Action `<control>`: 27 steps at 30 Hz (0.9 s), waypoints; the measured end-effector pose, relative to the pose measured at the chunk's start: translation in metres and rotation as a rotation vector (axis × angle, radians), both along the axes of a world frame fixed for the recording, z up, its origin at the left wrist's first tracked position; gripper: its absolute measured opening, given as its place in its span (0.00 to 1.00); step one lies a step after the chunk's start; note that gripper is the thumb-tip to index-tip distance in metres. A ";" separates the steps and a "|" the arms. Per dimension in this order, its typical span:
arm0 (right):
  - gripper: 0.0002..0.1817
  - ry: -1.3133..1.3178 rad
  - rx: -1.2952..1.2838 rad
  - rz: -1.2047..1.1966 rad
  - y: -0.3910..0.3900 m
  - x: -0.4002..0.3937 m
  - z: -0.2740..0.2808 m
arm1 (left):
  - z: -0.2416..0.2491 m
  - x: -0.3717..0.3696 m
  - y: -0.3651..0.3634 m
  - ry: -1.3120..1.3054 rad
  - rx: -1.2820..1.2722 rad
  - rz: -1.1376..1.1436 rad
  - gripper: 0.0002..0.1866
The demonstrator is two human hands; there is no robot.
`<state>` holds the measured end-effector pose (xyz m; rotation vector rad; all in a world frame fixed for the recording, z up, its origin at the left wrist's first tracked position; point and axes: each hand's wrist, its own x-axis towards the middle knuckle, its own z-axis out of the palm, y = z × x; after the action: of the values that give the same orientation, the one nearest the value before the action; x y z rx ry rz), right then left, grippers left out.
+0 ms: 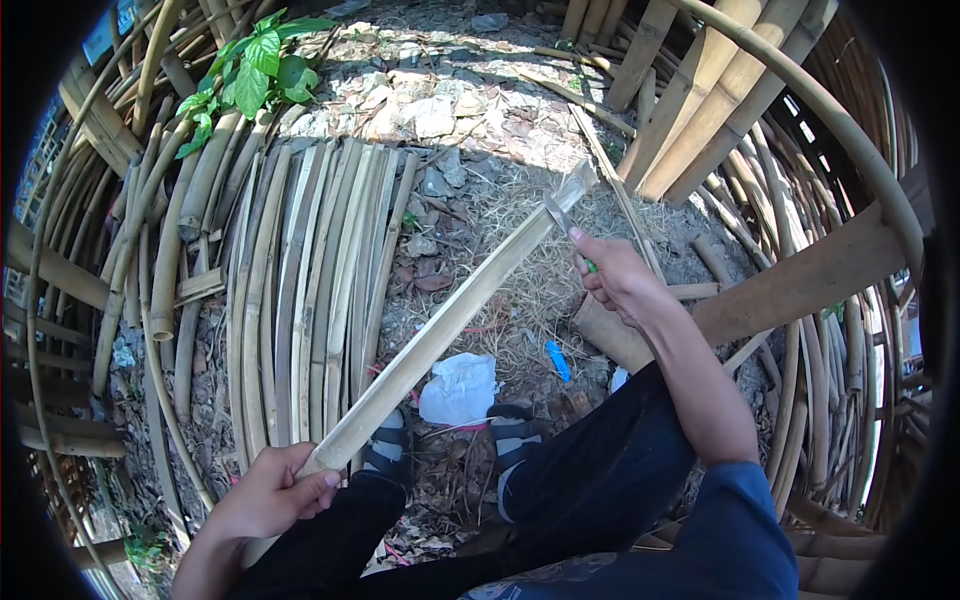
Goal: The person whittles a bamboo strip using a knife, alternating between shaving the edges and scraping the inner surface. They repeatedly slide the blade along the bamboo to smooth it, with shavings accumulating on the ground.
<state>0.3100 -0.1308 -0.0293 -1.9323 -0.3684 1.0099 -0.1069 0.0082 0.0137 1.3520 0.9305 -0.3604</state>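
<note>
A long split bamboo strip point(440, 335) slants from the lower left up to the upper right, its pale inner face turned up. My left hand point(268, 493) is closed around its near end, thumb on top. In my right hand point(622, 272) is a knife point(556, 211) with a green handle, the fingers wrapped around it. The blade lies against the strip's edge near the far end. Fine pale shavings point(515, 240) cover the ground beneath that end.
Split bamboo strips point(310, 290) lie side by side at the left. Thick bamboo poles point(800, 280) and stacked canes line the right. A white crumpled sheet point(458, 388) and a blue piece point(557, 361) lie near my feet. A leafy plant point(255, 75) grows at the upper left.
</note>
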 end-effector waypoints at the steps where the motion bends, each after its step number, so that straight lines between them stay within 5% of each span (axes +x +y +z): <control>1: 0.26 0.039 -0.054 0.000 -0.001 0.011 -0.001 | -0.001 -0.004 0.000 -0.006 -0.015 0.029 0.10; 6: 0.26 0.080 -0.036 -0.041 0.003 -0.010 0.009 | -0.006 -0.008 0.002 0.010 0.012 0.007 0.09; 8: 0.26 0.022 0.221 0.233 0.005 -0.038 -0.002 | -0.004 -0.002 0.002 -0.015 0.035 -0.009 0.10; 15: 0.30 -0.259 0.130 0.549 0.006 -0.134 -0.013 | -0.002 0.006 -0.010 -0.036 0.291 -0.126 0.10; 27: 0.32 -0.255 0.136 0.280 0.009 -0.068 -0.030 | 0.010 0.008 -0.013 0.033 0.448 -0.179 0.10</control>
<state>0.2416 -0.1215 -0.0595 -1.9226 -0.8502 0.8875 -0.0992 -0.0048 0.0241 1.8517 0.9549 -0.3214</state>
